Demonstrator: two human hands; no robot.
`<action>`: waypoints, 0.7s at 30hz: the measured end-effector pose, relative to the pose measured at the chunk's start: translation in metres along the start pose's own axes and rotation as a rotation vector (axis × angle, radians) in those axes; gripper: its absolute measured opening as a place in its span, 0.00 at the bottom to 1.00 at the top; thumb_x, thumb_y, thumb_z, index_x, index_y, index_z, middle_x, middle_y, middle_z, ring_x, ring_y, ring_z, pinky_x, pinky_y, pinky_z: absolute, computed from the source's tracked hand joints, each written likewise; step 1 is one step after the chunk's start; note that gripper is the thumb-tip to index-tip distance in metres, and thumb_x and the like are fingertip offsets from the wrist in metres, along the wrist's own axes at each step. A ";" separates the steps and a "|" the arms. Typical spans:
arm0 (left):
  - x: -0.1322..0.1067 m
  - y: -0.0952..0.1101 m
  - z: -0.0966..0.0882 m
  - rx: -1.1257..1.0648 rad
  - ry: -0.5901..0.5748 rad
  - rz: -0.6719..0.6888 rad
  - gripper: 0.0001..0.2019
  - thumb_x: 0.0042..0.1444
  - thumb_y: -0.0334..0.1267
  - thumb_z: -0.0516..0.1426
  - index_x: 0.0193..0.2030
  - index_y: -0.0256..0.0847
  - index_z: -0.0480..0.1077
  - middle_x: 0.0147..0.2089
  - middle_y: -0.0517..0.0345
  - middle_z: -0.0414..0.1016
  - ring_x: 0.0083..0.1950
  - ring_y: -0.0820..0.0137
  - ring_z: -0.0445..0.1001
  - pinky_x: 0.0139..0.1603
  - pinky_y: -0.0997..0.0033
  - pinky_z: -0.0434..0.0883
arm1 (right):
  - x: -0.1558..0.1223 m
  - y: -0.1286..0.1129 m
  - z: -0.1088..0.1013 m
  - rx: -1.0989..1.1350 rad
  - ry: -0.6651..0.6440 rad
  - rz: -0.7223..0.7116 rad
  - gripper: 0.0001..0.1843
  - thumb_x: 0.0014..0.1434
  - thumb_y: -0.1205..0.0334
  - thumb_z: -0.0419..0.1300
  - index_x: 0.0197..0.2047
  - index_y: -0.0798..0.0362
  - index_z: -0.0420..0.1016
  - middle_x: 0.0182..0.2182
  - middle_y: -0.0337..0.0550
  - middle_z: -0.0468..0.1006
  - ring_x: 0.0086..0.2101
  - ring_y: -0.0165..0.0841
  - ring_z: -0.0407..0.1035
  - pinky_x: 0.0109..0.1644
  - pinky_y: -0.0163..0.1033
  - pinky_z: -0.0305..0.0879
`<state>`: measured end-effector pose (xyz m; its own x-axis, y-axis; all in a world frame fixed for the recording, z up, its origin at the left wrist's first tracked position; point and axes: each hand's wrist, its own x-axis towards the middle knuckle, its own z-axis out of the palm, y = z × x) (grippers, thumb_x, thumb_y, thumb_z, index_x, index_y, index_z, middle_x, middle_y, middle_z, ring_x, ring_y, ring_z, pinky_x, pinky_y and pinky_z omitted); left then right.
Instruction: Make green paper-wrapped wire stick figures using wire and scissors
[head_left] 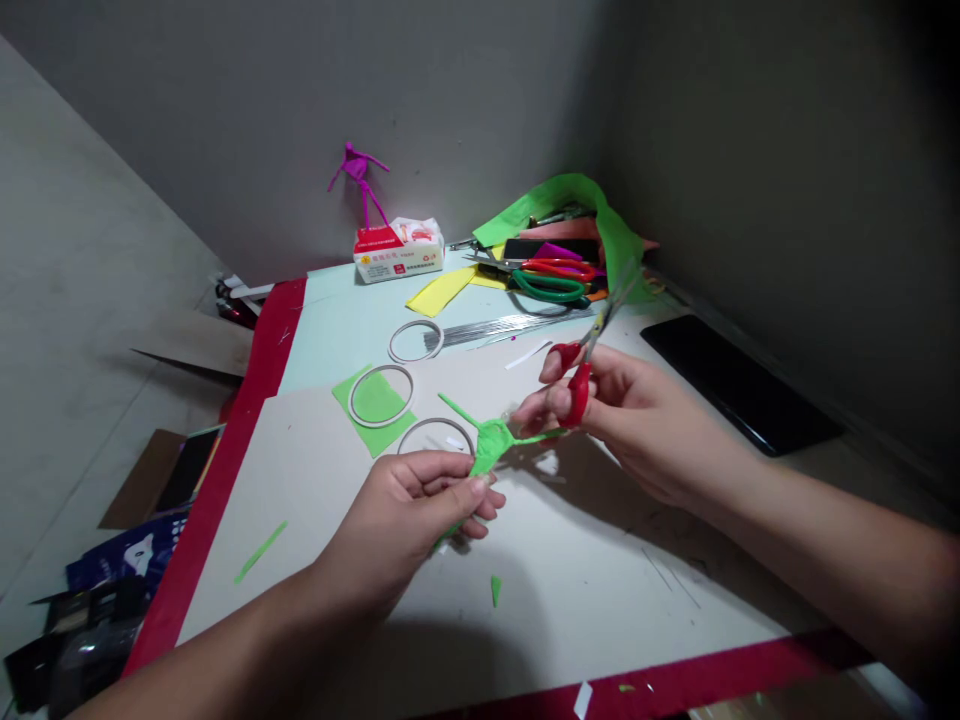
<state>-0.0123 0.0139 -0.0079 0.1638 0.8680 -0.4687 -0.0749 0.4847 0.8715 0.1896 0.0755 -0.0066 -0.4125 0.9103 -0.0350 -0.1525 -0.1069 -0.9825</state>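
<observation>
My left hand (pixel 420 520) pinches a green paper-wrapped wire figure (pixel 489 445), whose thin limbs stick out to both sides. My right hand (pixel 622 410) holds red-handled scissors (pixel 579 392) with the blades pointing up and away, and its fingertips are close to one green limb. Below my hands, a small green scrap (pixel 495 590) lies on the grey board (pixel 600 560). A green strip (pixel 260 552) lies further left. Several white wire rings sit beyond my hands, one (pixel 380 395) on a green paper square (pixel 373 440).
A bundle of thin metal wires (pixel 495 328) lies beyond the rings. At the back stand a tissue box (pixel 397 250), a magenta wire figure (pixel 358 180), and a heap of paper and scissors (pixel 553 285). A black tablet (pixel 739 385) lies on the right.
</observation>
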 end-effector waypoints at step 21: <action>-0.006 0.002 -0.008 0.202 0.051 0.137 0.13 0.60 0.41 0.56 0.31 0.38 0.78 0.36 0.53 0.78 0.25 0.76 0.67 0.29 0.73 0.66 | -0.018 -0.023 -0.011 -0.968 -0.096 -0.345 0.11 0.57 0.59 0.60 0.26 0.50 0.65 0.18 0.35 0.65 0.20 0.27 0.58 0.23 0.34 0.54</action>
<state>-0.0214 0.0107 -0.0049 0.1151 0.9310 -0.3463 0.1058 0.3351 0.9362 0.2106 0.0662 0.0148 -0.5602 0.7897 0.2499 0.4945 0.5609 -0.6640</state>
